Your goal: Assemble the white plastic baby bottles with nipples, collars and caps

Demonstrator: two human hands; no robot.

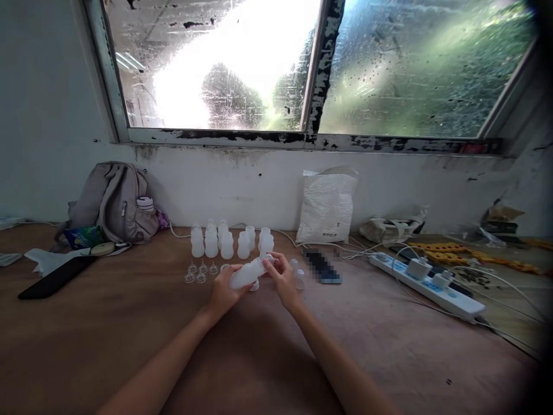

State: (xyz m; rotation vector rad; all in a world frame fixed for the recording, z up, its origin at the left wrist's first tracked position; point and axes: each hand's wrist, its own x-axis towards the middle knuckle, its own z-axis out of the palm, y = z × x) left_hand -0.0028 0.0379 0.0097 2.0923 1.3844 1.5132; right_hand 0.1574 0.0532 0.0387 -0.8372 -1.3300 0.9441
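Observation:
My left hand (227, 291) is wrapped round the body of a translucent white baby bottle (246, 275), which is tilted with its top towards the right. At that top end, the fingers of my right hand (281, 275) are closed on a clear piece that looks like a teat; they partly hide it. Behind my hands, several similar bottles (227, 246) stand upright in rows, some with clear teats on top. Several loose clear teats (201, 272) lie to the left of my left hand. Small clear caps (299, 279) stand just right of my right hand.
A phone (322, 266) and a white plastic bag (326, 207) are right of the bottles. Further right lies a power strip (432, 288) with plugs and cables. On the left are a grey backpack (114, 202) and a black flat object (56, 278). A wall and window stand behind.

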